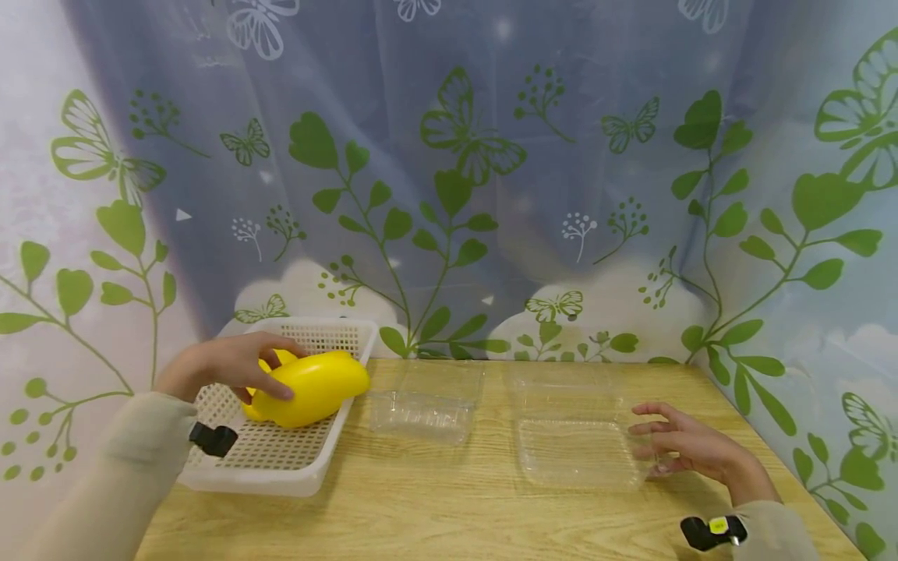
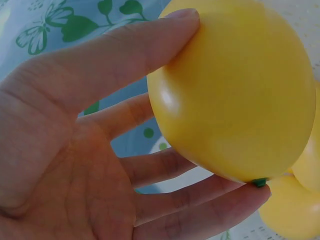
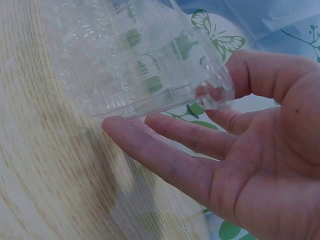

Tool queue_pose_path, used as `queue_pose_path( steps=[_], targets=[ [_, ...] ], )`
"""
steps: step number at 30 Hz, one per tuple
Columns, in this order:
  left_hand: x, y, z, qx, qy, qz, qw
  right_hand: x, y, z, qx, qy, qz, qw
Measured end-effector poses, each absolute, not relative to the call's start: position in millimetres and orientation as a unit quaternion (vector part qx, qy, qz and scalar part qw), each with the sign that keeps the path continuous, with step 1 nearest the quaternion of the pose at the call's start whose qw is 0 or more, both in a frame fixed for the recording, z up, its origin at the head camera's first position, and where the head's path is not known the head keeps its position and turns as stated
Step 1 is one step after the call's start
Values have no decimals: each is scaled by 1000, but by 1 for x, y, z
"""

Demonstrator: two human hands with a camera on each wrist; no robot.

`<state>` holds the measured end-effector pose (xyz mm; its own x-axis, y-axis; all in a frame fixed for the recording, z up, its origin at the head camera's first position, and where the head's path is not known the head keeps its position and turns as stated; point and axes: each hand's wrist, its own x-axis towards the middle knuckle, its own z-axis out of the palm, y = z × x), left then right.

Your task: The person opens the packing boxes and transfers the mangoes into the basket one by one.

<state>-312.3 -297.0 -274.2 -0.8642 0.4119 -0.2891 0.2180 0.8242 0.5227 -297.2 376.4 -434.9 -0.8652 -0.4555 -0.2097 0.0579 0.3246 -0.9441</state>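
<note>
My left hand (image 1: 242, 362) holds a smooth, glossy yellow mango (image 1: 319, 386) over the white basket, its thumb on one side and fingers on the other. A small green stem end shows near a fingertip in the left wrist view. More yellow mangoes (image 2: 292, 207) lie behind it in the white basket (image 1: 316, 475). On the right, my right hand (image 1: 691, 448) has relaxed, spread fingers at the right end of a clear plastic box (image 1: 582, 460). In the right wrist view, the thumb bends at the box's rim corner and a fingertip (image 3: 117, 127) meets its lower edge.
A second clear plastic box (image 1: 421, 417), lid raised, stands between the basket and the first box. Both rest on the wood-grain table (image 1: 435, 506). A patterned curtain (image 1: 449, 234) hangs close behind and on both sides.
</note>
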Motion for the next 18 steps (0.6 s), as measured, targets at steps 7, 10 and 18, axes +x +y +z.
queue_pose_path(
  steps=[7, 10, 18],
  targets=[
    [-316, -307, -276, 157, 939, 225, 209, -297, 376, -434, -126, 784, -565, 225],
    [-317, -311, -276, 151, 939, 223, 212, -297, 376, -435, -126, 784, -565, 224],
    [-317, -321, -276, 140, 939, 224, 222, -296, 375, -434, -128, 780, -570, 225]
  ],
)
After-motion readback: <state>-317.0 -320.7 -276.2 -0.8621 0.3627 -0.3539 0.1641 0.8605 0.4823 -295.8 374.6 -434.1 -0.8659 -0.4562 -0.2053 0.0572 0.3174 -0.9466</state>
